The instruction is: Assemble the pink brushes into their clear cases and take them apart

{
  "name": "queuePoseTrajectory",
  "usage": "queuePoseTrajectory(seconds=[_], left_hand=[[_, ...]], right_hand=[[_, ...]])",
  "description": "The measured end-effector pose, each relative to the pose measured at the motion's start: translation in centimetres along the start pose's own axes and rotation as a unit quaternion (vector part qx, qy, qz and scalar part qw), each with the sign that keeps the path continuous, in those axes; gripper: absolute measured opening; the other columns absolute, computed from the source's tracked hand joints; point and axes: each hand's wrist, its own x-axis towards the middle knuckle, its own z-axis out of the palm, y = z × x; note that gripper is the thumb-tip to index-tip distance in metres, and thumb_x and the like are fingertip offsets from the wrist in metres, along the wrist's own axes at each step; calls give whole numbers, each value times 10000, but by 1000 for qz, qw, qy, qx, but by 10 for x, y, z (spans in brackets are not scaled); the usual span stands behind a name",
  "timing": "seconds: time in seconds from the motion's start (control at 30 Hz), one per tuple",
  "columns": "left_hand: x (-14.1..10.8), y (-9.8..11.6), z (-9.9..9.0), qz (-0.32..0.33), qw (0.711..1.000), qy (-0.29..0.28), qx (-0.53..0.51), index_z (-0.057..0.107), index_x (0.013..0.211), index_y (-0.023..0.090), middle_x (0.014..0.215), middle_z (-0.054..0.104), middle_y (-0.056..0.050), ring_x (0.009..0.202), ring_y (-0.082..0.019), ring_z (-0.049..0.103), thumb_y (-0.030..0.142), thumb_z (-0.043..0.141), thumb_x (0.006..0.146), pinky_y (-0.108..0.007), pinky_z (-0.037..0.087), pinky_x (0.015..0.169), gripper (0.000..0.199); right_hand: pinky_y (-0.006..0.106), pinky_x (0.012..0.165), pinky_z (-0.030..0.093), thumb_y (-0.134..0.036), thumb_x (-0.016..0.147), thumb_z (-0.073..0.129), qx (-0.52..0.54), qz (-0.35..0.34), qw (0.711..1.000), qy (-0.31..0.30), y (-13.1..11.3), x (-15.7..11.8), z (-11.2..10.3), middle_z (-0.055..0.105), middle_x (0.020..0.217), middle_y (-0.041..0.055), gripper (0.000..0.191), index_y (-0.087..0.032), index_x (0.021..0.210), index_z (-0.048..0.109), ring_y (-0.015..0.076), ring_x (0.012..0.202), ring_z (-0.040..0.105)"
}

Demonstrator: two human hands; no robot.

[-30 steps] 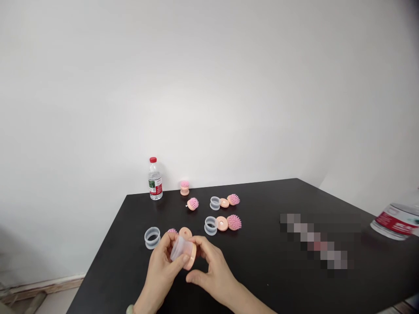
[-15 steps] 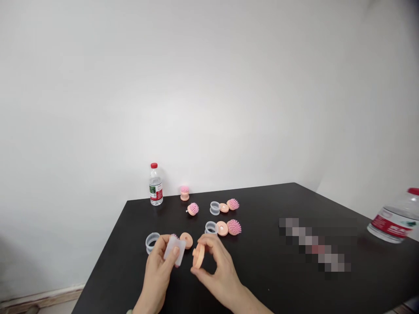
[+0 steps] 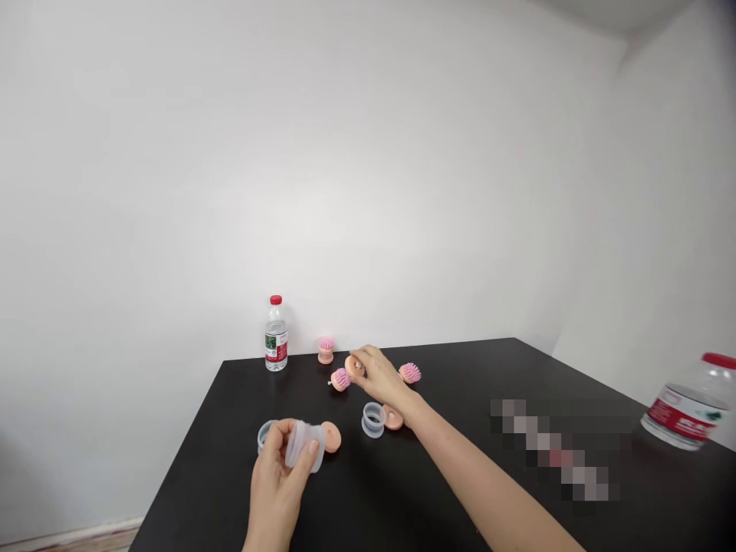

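My left hand pinches a translucent plastic ring tilted above the near part of the black table. Behind it lie another translucent ring, partly covered by the fingers, and a peach disc. My right hand reaches to the back of the table, thumb and fingers closed on a peach disc. Just left of that disc lies a pink-bristled brush head. Another brush head shows right of my right hand. Below my right wrist are a translucent ring and a partly covered peach disc.
A small red-capped water bottle and an upright pink-bristled brush stand near the wall. A larger bottle stands at the right. A blurred-out strip lies across the right half of the black table.
My right hand has moved forward with the peach disc, from beside my left hand to the back brush head. My left hand has turned the translucent ring so its opening shows. The view has tilted up slightly.
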Motion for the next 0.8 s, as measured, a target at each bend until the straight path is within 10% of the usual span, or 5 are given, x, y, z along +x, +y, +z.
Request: queuePoseTrajectory(seconds=[0.4, 0.8], left_hand=[[3, 7, -1, 8, 999, 43, 24, 610, 899, 207, 769, 637, -16, 675, -216, 594, 649, 700, 700, -331, 458, 646, 493], [12, -19, -4, 23, 1000, 14, 8, 632, 1030, 202, 1045, 641, -84, 959, -281, 659, 512, 762, 701, -387, 525, 810, 470]], right_hand=[[464, 993, 449, -347, 876, 714, -117, -78, 966, -219, -18, 70, 79, 673, 1132, 88, 231, -140, 973, 685, 259, 1127, 595], [455, 1035, 412, -295, 561, 935, -55, -56, 977, -200, -14, 71, 76, 657, 1209, 155, 559, -164, 1064, 731, 381, 1260, 511]])
